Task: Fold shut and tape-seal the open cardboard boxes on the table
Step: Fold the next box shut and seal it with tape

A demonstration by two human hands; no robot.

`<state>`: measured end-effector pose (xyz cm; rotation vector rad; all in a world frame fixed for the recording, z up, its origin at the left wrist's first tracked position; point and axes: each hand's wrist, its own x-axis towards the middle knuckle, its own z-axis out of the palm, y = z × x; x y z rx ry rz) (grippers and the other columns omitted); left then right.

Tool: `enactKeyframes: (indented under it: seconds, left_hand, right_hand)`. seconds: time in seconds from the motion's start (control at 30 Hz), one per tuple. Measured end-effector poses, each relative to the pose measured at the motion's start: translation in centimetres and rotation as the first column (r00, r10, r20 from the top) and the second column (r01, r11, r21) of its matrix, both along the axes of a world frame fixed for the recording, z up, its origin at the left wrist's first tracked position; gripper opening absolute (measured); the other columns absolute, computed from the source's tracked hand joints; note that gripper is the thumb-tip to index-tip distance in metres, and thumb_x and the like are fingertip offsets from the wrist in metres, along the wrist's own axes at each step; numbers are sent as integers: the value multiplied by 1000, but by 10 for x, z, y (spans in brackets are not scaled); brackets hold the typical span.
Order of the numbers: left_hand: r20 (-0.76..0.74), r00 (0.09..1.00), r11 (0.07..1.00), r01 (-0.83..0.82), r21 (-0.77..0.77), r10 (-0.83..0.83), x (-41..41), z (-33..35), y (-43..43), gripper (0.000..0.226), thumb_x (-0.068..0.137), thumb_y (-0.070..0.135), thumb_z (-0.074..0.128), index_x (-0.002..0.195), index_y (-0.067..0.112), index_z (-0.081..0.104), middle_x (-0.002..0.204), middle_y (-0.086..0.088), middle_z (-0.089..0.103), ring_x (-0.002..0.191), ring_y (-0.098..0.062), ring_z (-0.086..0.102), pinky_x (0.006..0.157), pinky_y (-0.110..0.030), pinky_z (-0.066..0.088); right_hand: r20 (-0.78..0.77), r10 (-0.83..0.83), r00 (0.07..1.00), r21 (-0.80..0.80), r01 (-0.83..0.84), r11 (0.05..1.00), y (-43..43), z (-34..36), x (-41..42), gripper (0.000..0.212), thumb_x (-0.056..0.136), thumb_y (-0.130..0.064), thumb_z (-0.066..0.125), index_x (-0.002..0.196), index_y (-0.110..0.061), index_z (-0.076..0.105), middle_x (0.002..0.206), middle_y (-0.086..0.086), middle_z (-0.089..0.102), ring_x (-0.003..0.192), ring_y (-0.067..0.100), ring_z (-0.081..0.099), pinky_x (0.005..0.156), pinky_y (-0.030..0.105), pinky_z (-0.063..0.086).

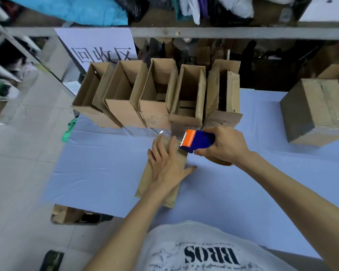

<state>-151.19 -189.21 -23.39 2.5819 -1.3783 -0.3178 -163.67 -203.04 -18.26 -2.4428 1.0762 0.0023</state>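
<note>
A closed cardboard box (145, 184) lies in the middle of the blue-covered table (98, 173). My left hand (169, 167) presses flat on its top with straight fingers. My right hand (226, 145) grips a blue and orange tape dispenser (196, 140) at the box's far end, its toothed edge against the cardboard. A strip of clear tape (162, 133) shows just beyond my left fingertips. Several open cardboard boxes (157, 94) stand in a row along the table's far edge, flaps up.
A taped, closed box (315, 110) sits at the right of the table. A white sign (100, 45) leans behind the row, under a grey shelf (223, 32) loaded with bags. Another carton (67, 214) lies on the floor at the left.
</note>
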Motion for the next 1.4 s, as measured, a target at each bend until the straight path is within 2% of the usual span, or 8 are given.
enactKeyframes:
  seconds: [0.1, 0.27, 0.43, 0.57, 0.8, 1.03, 1.17, 1.4]
  left_hand:
    - [151, 988, 998, 1, -62, 9, 2, -21, 4, 87, 68, 58, 73, 139, 17, 44, 144, -16, 43, 133, -39, 40, 100, -57, 39]
    - [140, 990, 995, -15, -100, 29, 2, -23, 3, 85, 71, 53, 71, 141, 15, 41, 145, -15, 41, 135, -38, 36, 100, -56, 38]
    - [177, 984, 995, 14, -97, 3, 4, -25, 2, 86, 71, 55, 70, 140, 16, 37, 143, -15, 42, 133, -38, 37, 98, -52, 39]
    - [144, 988, 987, -41, -156, 63, 1, -27, 3, 90, 68, 53, 70, 142, 17, 33, 148, -17, 35, 138, -38, 31, 103, -50, 35]
    - [48, 985, 974, -156, -167, 166, 0, -24, 1, 109, 67, 61, 71, 149, 5, 25, 149, -20, 33, 135, -36, 33, 109, -41, 25]
    - [13, 983, 964, -180, -194, 186, -2, -19, 0, 108, 69, 63, 70, 147, 2, 28, 146, -21, 36, 133, -36, 35, 108, -42, 26]
    - [-2, 980, 961, -196, -195, 199, -3, -15, 3, 108, 67, 67, 59, 147, 2, 28, 145, -22, 36, 132, -37, 35, 108, -43, 27]
    - [32, 985, 978, -161, -128, 167, -4, -17, 2, 114, 60, 54, 76, 148, 1, 26, 148, -21, 32, 134, -36, 32, 111, -41, 24]
  right_hand:
    - [19, 4, 1000, 71, -6, 997, -4, -3, -6, 74, 65, -61, 78, 125, -25, 56, 112, -4, 67, 100, 18, 60, 74, 31, 53]
    - [76, -1, 997, 146, -10, 989, -5, -8, -32, 72, 65, -55, 81, 126, -23, 57, 113, -3, 68, 96, 18, 62, 73, 28, 51]
    - [-44, -21, 999, 112, 26, 993, -12, -4, -64, 64, 64, -56, 80, 119, -27, 61, 105, -5, 71, 90, 19, 63, 73, 34, 54]
    - [-210, 28, 977, 29, -23, 999, -7, 0, -31, 52, 63, -57, 77, 104, -28, 62, 95, -4, 69, 78, 20, 56, 61, 29, 42]
    - [-445, 45, 894, -107, -104, 989, 2, 30, 35, 46, 61, -35, 81, 88, -15, 49, 73, 2, 47, 71, 26, 49, 56, 26, 30]
    - [-508, 37, 861, -184, -151, 971, 10, 35, 47, 51, 63, -33, 83, 92, -16, 45, 83, 4, 49, 77, 24, 49, 65, 30, 36]
    - [-555, 15, 832, -254, -186, 949, 17, 21, 30, 20, 81, -11, 68, 99, -20, 64, 102, 2, 67, 98, 22, 64, 64, 26, 39]
    - [-413, -164, 896, -236, 69, 969, 18, -46, -35, 52, 87, -35, 67, 127, -12, 43, 108, 13, 60, 95, 33, 60, 69, 34, 31]
